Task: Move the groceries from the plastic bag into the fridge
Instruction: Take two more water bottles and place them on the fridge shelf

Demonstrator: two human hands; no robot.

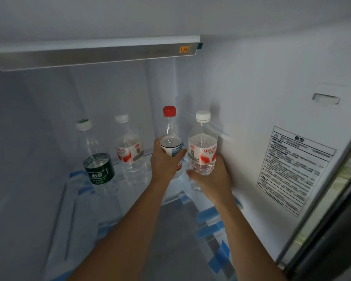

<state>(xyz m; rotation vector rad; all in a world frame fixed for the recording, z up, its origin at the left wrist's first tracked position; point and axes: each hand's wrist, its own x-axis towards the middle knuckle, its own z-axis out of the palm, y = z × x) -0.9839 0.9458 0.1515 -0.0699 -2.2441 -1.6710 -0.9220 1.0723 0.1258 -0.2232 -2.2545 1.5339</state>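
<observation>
Red-capped bottle [170, 138] gripped by the left hand [163, 165] may knock the white-capped bottle [202, 151] the right hand [213, 181] grips beside it.

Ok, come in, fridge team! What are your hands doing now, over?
Left hand grips red-capped bottle. Right hand grips white-capped bottle. Green-label bottle and back bottle stand left, apart. Nothing blocking.

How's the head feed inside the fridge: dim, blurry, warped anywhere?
Head view: dim, bluish light, no harsh glare; wide-angle skews the upper shelf; warning sticker text is smeared; red-cap bottle and white-cap bottle read fairly sharp, green-label bottle softer.
</observation>
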